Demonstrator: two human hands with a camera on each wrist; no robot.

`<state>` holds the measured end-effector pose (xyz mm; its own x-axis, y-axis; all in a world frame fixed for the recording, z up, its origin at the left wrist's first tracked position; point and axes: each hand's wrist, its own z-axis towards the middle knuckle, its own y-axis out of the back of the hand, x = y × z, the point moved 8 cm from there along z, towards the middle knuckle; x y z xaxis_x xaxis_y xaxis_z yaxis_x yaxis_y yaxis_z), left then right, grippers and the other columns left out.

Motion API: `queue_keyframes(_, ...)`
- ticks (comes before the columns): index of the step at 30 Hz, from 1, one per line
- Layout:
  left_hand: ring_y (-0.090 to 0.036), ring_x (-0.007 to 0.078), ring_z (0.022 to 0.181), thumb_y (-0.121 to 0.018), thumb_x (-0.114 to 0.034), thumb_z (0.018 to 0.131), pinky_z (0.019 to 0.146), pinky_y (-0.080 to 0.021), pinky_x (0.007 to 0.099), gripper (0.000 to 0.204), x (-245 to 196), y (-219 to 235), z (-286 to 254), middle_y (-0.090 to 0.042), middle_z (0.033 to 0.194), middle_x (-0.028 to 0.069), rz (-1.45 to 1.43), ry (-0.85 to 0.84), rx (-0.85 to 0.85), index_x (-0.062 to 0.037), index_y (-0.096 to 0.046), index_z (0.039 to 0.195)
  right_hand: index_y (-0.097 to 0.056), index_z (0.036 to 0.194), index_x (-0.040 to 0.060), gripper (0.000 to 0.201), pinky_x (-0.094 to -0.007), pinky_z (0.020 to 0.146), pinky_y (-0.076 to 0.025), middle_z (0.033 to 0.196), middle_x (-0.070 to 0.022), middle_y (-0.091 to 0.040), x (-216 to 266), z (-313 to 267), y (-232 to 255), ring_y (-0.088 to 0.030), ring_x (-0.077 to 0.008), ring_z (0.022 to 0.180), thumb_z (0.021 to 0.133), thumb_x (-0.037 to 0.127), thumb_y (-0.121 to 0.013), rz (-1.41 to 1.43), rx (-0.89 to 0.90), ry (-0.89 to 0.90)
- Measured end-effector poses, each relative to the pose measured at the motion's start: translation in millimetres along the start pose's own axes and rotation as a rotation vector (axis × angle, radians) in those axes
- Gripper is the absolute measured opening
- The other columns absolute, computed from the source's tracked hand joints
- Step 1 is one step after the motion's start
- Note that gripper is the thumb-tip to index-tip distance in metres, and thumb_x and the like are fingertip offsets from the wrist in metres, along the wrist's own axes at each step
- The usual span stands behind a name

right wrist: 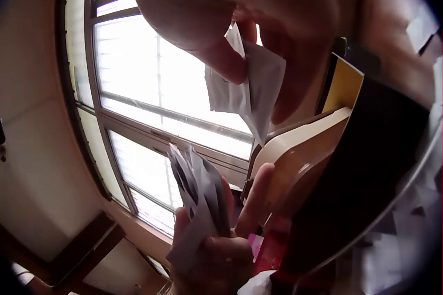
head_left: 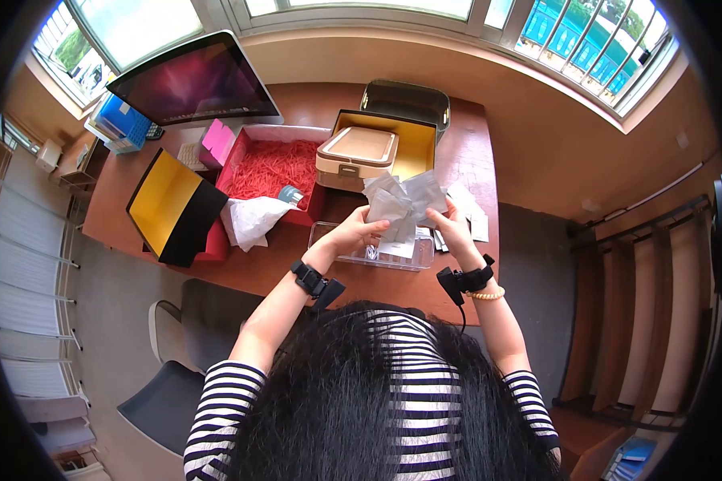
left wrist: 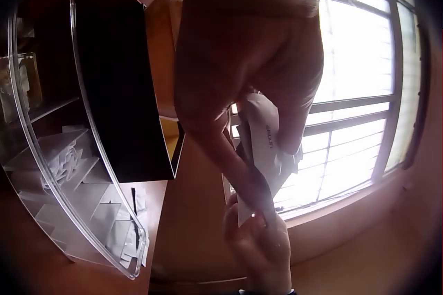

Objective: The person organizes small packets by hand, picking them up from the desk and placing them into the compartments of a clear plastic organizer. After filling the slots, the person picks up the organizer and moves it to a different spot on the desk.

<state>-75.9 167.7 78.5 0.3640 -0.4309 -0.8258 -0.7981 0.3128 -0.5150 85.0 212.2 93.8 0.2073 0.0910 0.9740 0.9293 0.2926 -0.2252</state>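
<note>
Raised above a clear divided tray (head_left: 419, 258), both hands hold thin white-grey packets. The left hand (head_left: 356, 231) grips a fanned bunch of packets (head_left: 389, 207), thumb on the near side. In the right wrist view that left hand (right wrist: 220, 253) has its fingers round the bunch (right wrist: 201, 205). The right hand (head_left: 456, 234) pinches a packet (head_left: 425, 195) between thumb and fingers; the right wrist view shows this packet (right wrist: 261, 84) separate from the bunch. Small packets and a white coiled item (left wrist: 64, 167) lie in the tray's compartments in the left wrist view.
Behind the hands, a beige lidded box (head_left: 359, 152) rests by a black box with yellow lining (head_left: 415, 152). To the left are a red box of shredded paper (head_left: 277, 164), white tissue (head_left: 253, 220), an open black-yellow box (head_left: 164, 200) and a monitor (head_left: 196, 80). More packets (head_left: 477, 216) lie right.
</note>
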Motion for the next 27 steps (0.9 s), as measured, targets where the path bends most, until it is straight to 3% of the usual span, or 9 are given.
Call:
queue_keyframes(2,-0.056,0.012,0.083,-0.064,-0.017,0.079,0.062,-0.049,0.0263,0.045,0.3,-7.1,3.0,-0.054,0.102,0.0045,-0.019,-0.007,0.018,-0.0041,-0.041,0.115,-0.043,0.12,-0.0002,0.042,-0.0245,0.08,-0.044,0.102,-0.0083,-0.058,-0.2,-4.1,-12.3,-0.055,-0.0112,0.09,0.08,0.007,-0.054,-0.206,0.105,-0.067)
queue_keyframes(5,-0.058,0.016,0.082,-0.065,-0.02,0.078,0.063,-0.05,0.0298,0.044,-1.7,-9.3,6.3,-0.056,0.099,0.0073,-0.036,-0.069,0.016,-0.0005,-0.043,0.111,-0.042,0.122,0.0003,0.042,-0.0245,0.079,-0.044,0.105,-0.0084,-0.057,7.3,-14.0,-26.4,-0.052,-0.0095,0.092,0.082,0.01,-0.051,-0.346,0.16,-0.143)
queue_keyframes(7,-0.058,0.0138,0.079,-0.066,-0.02,0.078,0.061,-0.05,0.0272,0.041,-7.0,-3.7,2.2,-0.058,0.096,0.0069,0.062,-0.071,-0.067,-0.0003,-0.047,0.109,-0.044,0.12,0.0013,0.039,-0.0243,0.073,-0.045,0.105,-0.0084,-0.056,25.3,-18.3,-36.4,-0.052,-0.0096,0.091,0.084,0.014,-0.049,-0.296,0.158,-0.046)
queue_keyframes(9,-0.058,0.0122,0.077,-0.066,-0.02,0.077,0.06,-0.049,0.0256,0.039,-10.2,0.6,-1.2,-0.059,0.093,0.006,0.223,-0.064,-0.071,-0.0002,-0.049,0.107,-0.053,0.11,0.0009,0.03,-0.023,0.062,-0.044,0.09,-0.006,-0.058,1.6,-9.8,-27.1,-0.054,-0.0085,0.077,0.086,0.019,-0.047,0.17,0.119,-0.181)
queue_keyframes(10,-0.057,0.0106,0.074,-0.067,-0.02,0.077,0.059,-0.049,0.0239,0.038,-12.1,1.8,-2.2,-0.059,0.091,0.0051,0.381,-0.061,-0.078,-0.0001,-0.051,0.105,-0.053,0.11,0.0009,0.03,-0.023,0.062,-0.044,0.09,-0.006,-0.058,0.0,-6.9,-21.8,-0.054,-0.0085,0.077,0.086,0.019,-0.047,0.171,0.118,-0.178)
queue_keyframes(12,-0.056,0.0091,0.073,-0.067,-0.021,0.076,0.059,-0.047,0.0229,0.037,-13.2,-3.7,-5.4,-0.059,0.089,0.0037,0.4,-0.047,-0.044,-0.0003,-0.052,0.103,-0.058,0.093,0.001,0.025,-0.0203,0.051,-0.04,0.069,-0.0009,-0.055,-3.6,-3.8,-4.5,-0.05,-0.0061,0.057,0.088,0.023,-0.048,-0.243,0.031,-0.214)
queue_keyframes(15,-0.055,0.0075,0.071,-0.068,-0.02,0.075,0.059,-0.046,0.0219,0.037,-15.6,-9.2,-8.9,-0.059,0.087,0.0025,0.433,-0.05,-0.003,0.0,-0.053,0.102,-0.059,0.082,0.0017,0.027,-0.0189,0.043,-0.035,0.055,0.0035,-0.046,0.3,-1.9,-11.2,-0.041,-0.004,0.044,0.088,0.026,-0.05,-0.289,0.076,-0.183)
queue_keyframes(22,-0.055,0.0084,0.071,-0.067,-0.021,0.076,0.058,-0.046,0.0225,0.037,-15.3,1.0,-12.0,-0.059,0.086,0.003,0.431,-0.05,-0.104,0.0013,-0.053,0.101,-0.056,0.089,0.0,0.016,-0.0199,0.05,-0.048,0.069,-0.0025,-0.057,7.7,-8.1,-21.9,-0.057,-0.0068,0.057,0.084,0.015,-0.055,-0.227,0.143,-0.148)
queue_keyframes(27,-0.057,0.0107,0.073,-0.067,-0.022,0.077,0.06,-0.049,0.0246,0.041,-3.4,16.0,-6.3,-0.058,0.089,0.0045,0.34,-0.074,-0.13,0.002,-0.05,0.105,-0.054,0.095,-0.0008,0.018,-0.0214,0.053,-0.05,0.075,-0.0036,-0.058,0.1,-5.7,-17.1,-0.058,-0.0095,0.059,0.079,0.005,-0.06,-0.106,0.165,-0.112)
